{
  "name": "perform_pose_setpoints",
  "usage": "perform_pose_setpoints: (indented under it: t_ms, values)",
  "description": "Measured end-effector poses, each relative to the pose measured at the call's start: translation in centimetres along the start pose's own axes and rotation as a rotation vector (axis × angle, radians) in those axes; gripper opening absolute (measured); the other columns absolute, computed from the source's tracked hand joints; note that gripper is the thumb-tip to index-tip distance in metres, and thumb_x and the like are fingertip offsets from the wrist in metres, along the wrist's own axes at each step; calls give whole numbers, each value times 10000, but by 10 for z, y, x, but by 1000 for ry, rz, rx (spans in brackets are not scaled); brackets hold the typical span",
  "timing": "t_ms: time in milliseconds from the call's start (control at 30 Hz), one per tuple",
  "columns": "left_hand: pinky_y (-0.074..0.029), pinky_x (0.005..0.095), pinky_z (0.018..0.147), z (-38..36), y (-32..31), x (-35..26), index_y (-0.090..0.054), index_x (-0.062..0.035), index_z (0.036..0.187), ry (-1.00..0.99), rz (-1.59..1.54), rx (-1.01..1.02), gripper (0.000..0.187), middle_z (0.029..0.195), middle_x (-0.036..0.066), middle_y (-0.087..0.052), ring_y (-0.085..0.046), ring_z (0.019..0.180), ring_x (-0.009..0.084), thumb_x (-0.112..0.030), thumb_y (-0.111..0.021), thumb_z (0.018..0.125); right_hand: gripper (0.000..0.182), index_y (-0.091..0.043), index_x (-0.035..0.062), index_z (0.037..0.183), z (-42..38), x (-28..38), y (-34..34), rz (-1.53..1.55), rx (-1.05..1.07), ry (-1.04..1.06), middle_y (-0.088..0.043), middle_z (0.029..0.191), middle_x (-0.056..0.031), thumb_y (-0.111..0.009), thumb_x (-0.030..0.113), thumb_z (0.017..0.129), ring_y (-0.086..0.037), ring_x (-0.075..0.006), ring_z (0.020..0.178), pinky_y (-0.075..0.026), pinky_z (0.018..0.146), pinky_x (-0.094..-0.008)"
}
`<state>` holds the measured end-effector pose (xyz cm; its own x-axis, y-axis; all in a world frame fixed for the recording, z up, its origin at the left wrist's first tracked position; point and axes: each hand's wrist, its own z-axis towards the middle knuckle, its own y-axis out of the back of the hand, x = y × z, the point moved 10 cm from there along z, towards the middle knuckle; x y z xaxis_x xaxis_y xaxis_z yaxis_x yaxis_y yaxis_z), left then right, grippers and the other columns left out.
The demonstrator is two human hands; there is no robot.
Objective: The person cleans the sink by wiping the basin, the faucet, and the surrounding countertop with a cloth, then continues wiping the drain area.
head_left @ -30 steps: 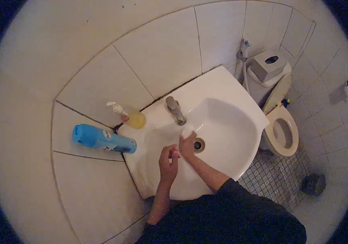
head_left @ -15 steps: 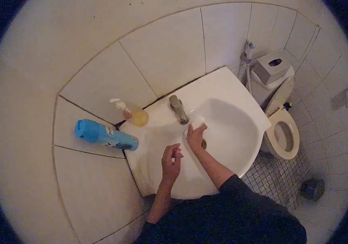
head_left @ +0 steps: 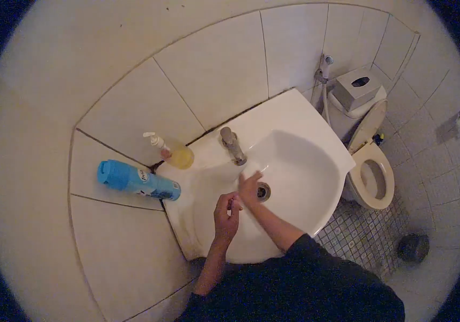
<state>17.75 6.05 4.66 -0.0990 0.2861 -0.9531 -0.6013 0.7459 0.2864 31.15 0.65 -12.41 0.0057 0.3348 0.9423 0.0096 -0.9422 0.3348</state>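
Over the white sink (head_left: 316, 198), my right hand (head_left: 249, 187) is below the spout of the metal faucet (head_left: 233, 146), its fingers apart and slightly blurred, with nothing visible in it. My left hand (head_left: 226, 213) is close beside my right wrist, its fingers curled together; whether they hold anything is too small to make out. The drain (head_left: 262, 191) shows just right of my right hand. A pump bottle of yellow liquid (head_left: 180, 157) and a blue bottle (head_left: 136, 180) stand on the sink's left side.
To the right are a toilet (head_left: 372, 177) with its lid raised, a tissue box (head_left: 356, 89) on the tank and a hand sprayer (head_left: 325, 65) on the wall. A dark round object (head_left: 413, 248) lies on the tiled floor. Tiled walls border the sink.
My right hand has moved left and down, nearer my left hand, and the drain is now uncovered. The view has shifted slightly.
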Motion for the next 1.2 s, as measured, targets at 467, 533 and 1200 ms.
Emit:
perform_pose_setpoints:
  t_ms: [467,533,1200]
  values:
    - [-471,267,602,-3,-1,-16,-524,-8,1019,-122,38,6,184,823,96,-515,-550,670,147,-90,-463,866,727,-114,-154,1263,35,24,24,611,213,-536,-141,1291,-395,-440,352,854,-126,-445,1260,-55,1057,-441]
    - [-468,265,607,-3,-7,-9,-525,-10,1012,-130,25,25,178,822,95,-514,-548,668,148,-88,-464,864,635,-137,-154,1150,26,-1,6,63,51,-51,-295,1166,-369,-512,260,848,-334,-452,1121,-251,972,-432]
    - [-476,263,619,-17,-2,-3,-523,-15,1014,-159,137,11,183,835,90,-521,-558,666,154,-31,-472,839,706,-66,-170,1244,-32,34,-2,-379,471,-246,-134,1308,-358,-451,289,870,-253,-451,1192,-151,1035,-476]
